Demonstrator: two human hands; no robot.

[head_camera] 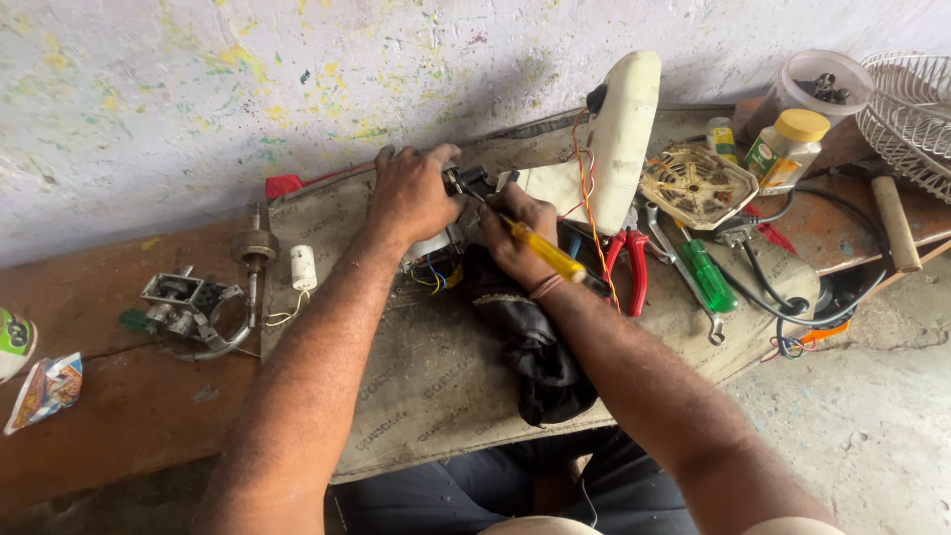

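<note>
Both forearms reach forward, left hand (411, 193) curled palm-down, right hand (517, 233) fisted just beside it.

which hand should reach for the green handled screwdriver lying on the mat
Probably the right hand: the green-handled screwdriver lies on its side, beyond the red-handled pliers. It would first have to set down the yellow-handled screwdriver. The left hand grips the motor part.
</note>
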